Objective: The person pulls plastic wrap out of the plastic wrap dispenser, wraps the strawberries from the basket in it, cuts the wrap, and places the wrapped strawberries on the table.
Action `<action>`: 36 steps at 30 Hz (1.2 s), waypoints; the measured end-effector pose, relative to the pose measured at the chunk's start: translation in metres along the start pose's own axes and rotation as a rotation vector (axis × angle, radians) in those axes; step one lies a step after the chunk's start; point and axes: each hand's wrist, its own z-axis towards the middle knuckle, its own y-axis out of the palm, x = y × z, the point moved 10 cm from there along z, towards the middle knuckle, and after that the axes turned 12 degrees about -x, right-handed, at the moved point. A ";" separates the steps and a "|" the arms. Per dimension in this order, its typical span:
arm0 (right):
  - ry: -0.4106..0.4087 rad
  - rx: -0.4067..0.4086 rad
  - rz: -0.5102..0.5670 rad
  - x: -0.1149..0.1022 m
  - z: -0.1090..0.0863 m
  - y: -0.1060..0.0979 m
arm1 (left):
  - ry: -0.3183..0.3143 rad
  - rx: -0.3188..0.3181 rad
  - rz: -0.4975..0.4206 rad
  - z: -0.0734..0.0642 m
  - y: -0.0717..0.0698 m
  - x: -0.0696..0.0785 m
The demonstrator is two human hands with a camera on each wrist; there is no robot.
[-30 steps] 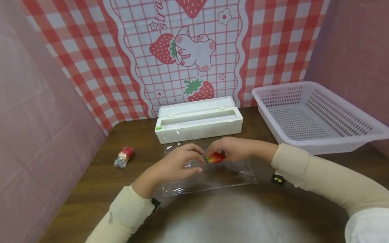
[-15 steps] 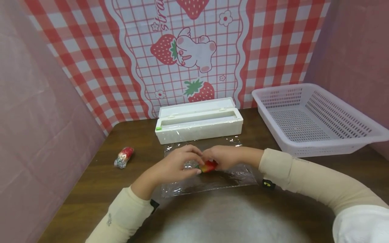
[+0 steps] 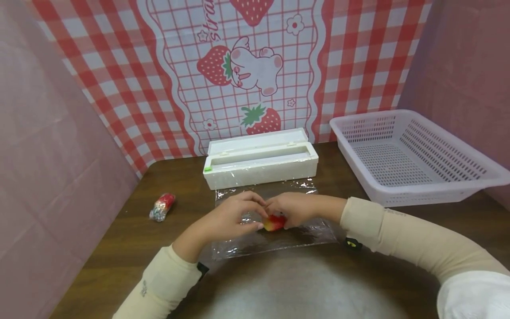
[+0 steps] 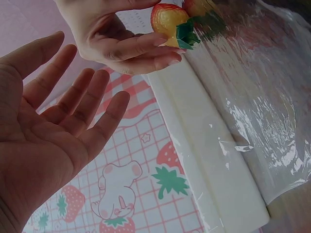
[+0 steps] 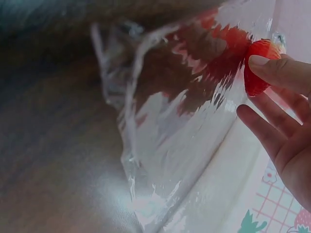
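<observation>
My right hand (image 3: pixel 292 208) pinches a red and yellow strawberry (image 3: pixel 275 223) with green leaves between thumb and fingers. It is low over a sheet of clear plastic wrap (image 3: pixel 295 235), which mirrors it; whether they touch I cannot tell. In the right wrist view the thumb lies across the red side of the strawberry (image 5: pixel 257 77). Beside it my left hand (image 3: pixel 229 219) hovers with fingers spread and nothing held. The left wrist view shows the left palm (image 4: pixel 58 126) facing up in the picture and the strawberry's leaves (image 4: pixel 187 35) turned towards it.
A white wrap dispenser box (image 3: pixel 263 170), lid raised, stands behind the sheet, which runs out from its front. To the left lies a red and yellow piece wrapped in plastic (image 3: pixel 163 206). A white perforated basket (image 3: pixel 434 190) stands at the right on the wooden table (image 3: pixel 119 261).
My right hand has carried the strawberry left and nearer to me, down towards the wrap and close to my left hand. The left hand has hardly moved.
</observation>
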 end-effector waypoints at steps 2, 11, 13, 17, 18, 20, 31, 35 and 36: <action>-0.009 0.011 -0.013 -0.001 -0.003 -0.002 | 0.000 -0.003 -0.002 0.000 0.000 -0.001; 0.014 0.056 -0.016 -0.006 -0.037 -0.020 | -0.048 -0.069 0.059 -0.010 0.000 -0.010; 0.040 0.030 -0.001 -0.006 -0.048 -0.017 | -0.051 -0.095 0.060 -0.015 0.001 -0.013; 0.081 -0.020 0.045 -0.003 -0.070 -0.003 | -0.109 -0.182 0.011 -0.028 0.011 -0.025; 0.090 -0.027 0.056 -0.002 -0.075 0.001 | -0.135 -0.212 -0.006 -0.032 0.015 -0.029; 0.112 -0.041 0.060 0.000 -0.085 0.009 | -0.179 -0.267 -0.034 -0.039 0.023 -0.035; 0.171 -0.069 -0.010 0.009 -0.105 0.031 | -0.282 -0.431 -0.020 -0.064 0.051 -0.044; 0.117 -0.041 0.004 0.007 -0.107 0.031 | -0.223 -0.445 -0.015 -0.065 0.056 -0.043; 0.103 -0.032 0.007 0.006 -0.107 0.030 | -0.208 -0.445 -0.018 -0.065 0.056 -0.042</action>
